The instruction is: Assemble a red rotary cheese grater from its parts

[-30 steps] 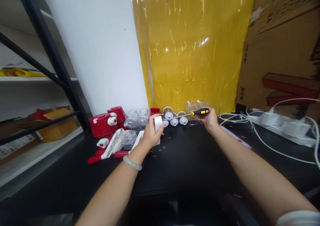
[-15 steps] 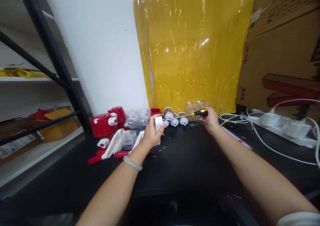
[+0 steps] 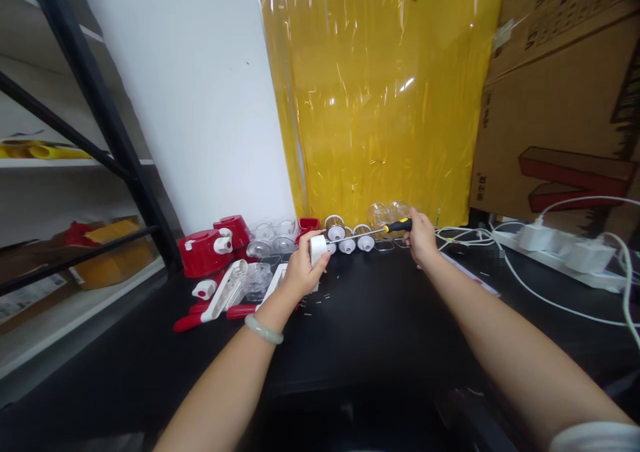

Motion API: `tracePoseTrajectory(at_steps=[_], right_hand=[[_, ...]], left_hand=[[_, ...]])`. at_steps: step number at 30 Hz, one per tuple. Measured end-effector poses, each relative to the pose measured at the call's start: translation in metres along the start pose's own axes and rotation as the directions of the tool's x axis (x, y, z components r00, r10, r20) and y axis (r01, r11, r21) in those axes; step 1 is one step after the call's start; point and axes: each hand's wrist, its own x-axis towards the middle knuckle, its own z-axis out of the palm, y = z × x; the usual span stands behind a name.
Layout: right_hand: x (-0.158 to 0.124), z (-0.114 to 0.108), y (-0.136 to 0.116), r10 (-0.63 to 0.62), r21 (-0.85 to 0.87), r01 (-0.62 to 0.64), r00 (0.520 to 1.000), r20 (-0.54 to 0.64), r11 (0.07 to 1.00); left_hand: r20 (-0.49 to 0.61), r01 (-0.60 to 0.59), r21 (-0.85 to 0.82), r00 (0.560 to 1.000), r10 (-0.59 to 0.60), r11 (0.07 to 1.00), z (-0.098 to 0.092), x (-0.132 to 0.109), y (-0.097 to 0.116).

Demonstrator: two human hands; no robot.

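My left hand (image 3: 303,269) is closed around a small white plastic part (image 3: 317,248), held up over the black table. My right hand (image 3: 423,240) grips the black-and-yellow handle of a screwdriver (image 3: 399,225). Its thin metal shaft runs leftward to the white part, and the tip meets that part's right side; whether it sits in a screw I cannot tell. Just behind the shaft stand several clear cylinders with white ends (image 3: 366,241). Small screws or pins (image 3: 327,297) lie scattered on the table near my left hand.
Red housings (image 3: 204,253), red-and-white handles (image 3: 226,293) and clear plastic cups (image 3: 273,245) crowd the left back. A white power strip (image 3: 565,259) with cables lies at the right. Behind are a yellow plastic sheet (image 3: 385,105) and a large cardboard box (image 3: 555,119).
The whole view has shifted slightly. Both hands keep their holds, and the screwdriver still reaches the white part at nearly the same angle.
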Motion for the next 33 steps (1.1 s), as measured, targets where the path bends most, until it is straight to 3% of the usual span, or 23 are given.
tracePoseTrajectory(at_steps=[5, 10, 18, 26, 33], right_hand=[[0.0014, 0.0012, 0.0000, 0.141, 0.089, -0.148, 0.987, 0.073, 0.985], [0.0007, 0.0013, 0.0005, 0.100, 0.131, -0.107, 0.993, 0.058, 0.986], [-0.0005, 0.0014, -0.0013, 0.001, 0.051, -0.002, 1.000, 0.017, 0.999], [0.0008, -0.0006, -0.0006, 0.000, -0.006, 0.000, 1.000, 0.000, 1.000], [0.0001, -0.0018, -0.0042, 0.086, -0.240, -0.093, 0.996, -0.036, 0.966]], left_hand=[[-0.007, 0.016, -0.027, 1.000, -0.016, 1.000, -0.0003, 0.0005, 0.0007], [-0.009, 0.021, -0.020, 1.000, -0.021, 1.000, 0.0004, 0.0003, -0.0009], [-0.007, 0.003, -0.012, 1.000, -0.003, 1.000, 0.0011, -0.0004, -0.0011], [0.008, -0.014, -0.025, 1.000, 0.014, 1.000, 0.0022, 0.0004, -0.0005], [-0.019, -0.069, 0.261, 0.997, 0.077, 0.963, -0.0047, 0.0015, 0.0045]])
